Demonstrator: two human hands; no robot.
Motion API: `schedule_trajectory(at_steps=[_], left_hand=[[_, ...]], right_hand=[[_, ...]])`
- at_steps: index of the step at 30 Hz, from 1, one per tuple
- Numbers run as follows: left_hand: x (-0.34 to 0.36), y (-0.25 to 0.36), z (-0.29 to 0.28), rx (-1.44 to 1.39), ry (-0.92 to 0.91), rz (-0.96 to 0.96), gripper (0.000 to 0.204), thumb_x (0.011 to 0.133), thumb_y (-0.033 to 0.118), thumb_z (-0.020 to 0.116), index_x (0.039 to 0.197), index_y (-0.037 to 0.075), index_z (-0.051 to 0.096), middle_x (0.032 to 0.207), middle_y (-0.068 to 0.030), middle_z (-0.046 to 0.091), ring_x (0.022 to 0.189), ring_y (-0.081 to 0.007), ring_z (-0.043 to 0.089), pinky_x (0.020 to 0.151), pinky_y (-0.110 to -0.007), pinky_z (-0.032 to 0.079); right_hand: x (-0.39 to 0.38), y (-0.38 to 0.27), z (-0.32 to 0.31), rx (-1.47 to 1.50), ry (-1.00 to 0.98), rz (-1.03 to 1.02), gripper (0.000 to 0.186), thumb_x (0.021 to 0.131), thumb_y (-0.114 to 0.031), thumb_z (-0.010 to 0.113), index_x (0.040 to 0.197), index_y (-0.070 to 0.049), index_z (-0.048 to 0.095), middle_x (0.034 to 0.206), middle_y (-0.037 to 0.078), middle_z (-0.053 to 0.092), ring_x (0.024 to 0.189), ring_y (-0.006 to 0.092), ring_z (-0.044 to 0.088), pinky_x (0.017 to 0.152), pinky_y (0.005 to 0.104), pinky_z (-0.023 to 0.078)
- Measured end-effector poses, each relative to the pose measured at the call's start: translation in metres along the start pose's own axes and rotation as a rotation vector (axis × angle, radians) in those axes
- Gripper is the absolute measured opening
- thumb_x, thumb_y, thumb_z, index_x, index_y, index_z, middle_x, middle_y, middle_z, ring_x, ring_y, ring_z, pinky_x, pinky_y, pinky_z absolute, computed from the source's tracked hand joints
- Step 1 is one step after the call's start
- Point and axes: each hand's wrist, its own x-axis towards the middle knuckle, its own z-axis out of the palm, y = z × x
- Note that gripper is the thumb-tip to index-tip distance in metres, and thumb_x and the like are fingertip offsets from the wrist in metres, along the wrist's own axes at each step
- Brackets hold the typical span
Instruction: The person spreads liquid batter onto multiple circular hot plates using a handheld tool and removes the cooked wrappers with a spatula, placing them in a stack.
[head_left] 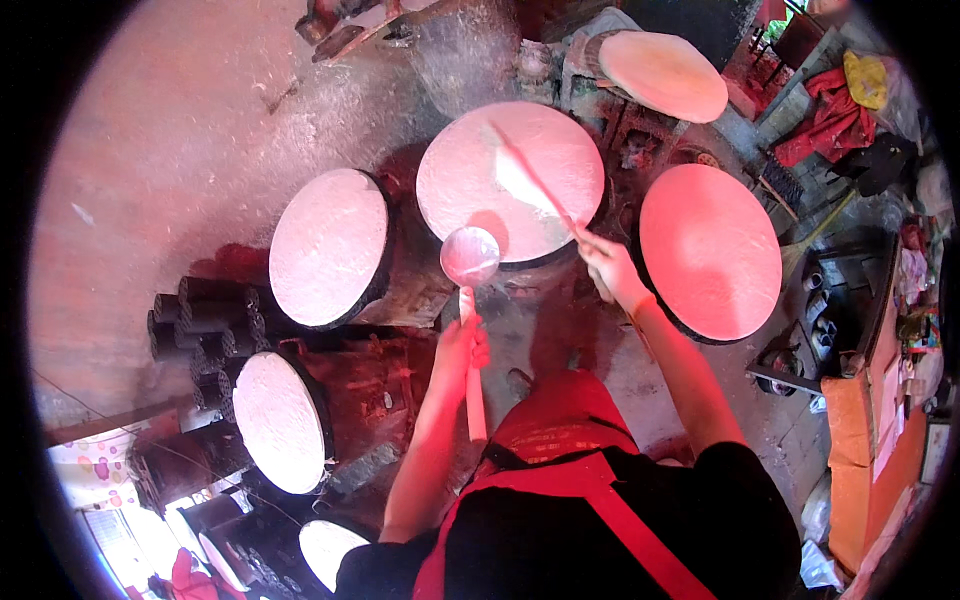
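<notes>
My left hand (463, 346) is closed around the long handle of a ladle (470, 256). The ladle's round bowl hangs over the near edge of the middle round griddle (440, 150), which is covered by a thin pale sheet of batter (545, 130). My right hand (607, 265) grips a long thin stick (540, 183) at that griddle's right edge. The stick slants up and left across the sheet, beside a bright white patch. Whether it touches the surface is unclear. To the right is another round griddle (710, 250) with a pale top.
More pale-topped round griddles stand at the left (330, 247) and lower left (282, 420). A pale round disc (663, 77) sits at the back right. Dark honeycomb briquettes (210, 310) are stacked on the left. An orange-brown board (850, 470) and a cluttered bench line the right.
</notes>
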Motion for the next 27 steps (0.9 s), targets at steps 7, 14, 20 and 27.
schedule_trajectory(at_steps=[7,14,20,27], left_hand=[[0.104,0.048,0.012,0.252,0.016,0.191,0.01,0.091,0.013,0.052,0.091,0.005,0.046,0.069,-0.0029,0.047,0.052,-0.0116,0.047,0.041,-0.024,0.036],[0.147,0.021,0.055,0.256,0.031,0.118,0.015,0.082,0.0,0.043,0.096,-0.001,0.043,0.071,-0.0097,0.048,0.051,-0.0181,0.049,0.04,-0.032,0.041],[0.121,0.09,-0.004,0.233,-0.557,0.252,0.017,0.093,0.007,0.047,0.109,0.002,0.049,0.066,-0.0008,0.04,0.048,-0.0087,0.038,0.037,-0.022,0.033],[0.004,0.116,-0.012,-0.37,-0.249,-0.394,0.007,0.092,0.006,0.051,0.092,0.001,0.046,0.065,0.0003,0.041,0.047,-0.0042,0.036,0.034,-0.016,0.026]], right_hand=[[-0.083,0.052,0.017,0.209,0.362,-0.093,0.041,0.092,-0.014,0.056,0.133,-0.01,0.051,0.07,-0.009,0.047,0.05,0.0008,0.034,0.044,0.0182,0.027],[-0.071,0.052,0.095,0.477,0.091,0.211,0.04,0.096,-0.018,0.05,0.135,-0.022,0.049,0.056,-0.009,0.038,0.036,0.0042,0.031,0.034,0.0224,0.024],[-0.041,0.021,0.06,0.178,0.181,0.018,0.034,0.094,-0.021,0.052,0.127,-0.018,0.056,0.056,-0.008,0.04,0.037,0.0047,0.032,0.035,0.0227,0.024],[-0.06,0.056,0.059,-0.57,0.236,-0.314,0.041,0.091,-0.024,0.055,0.126,-0.003,0.053,0.121,0.016,0.06,0.114,0.0169,0.056,0.094,0.0282,0.041]])
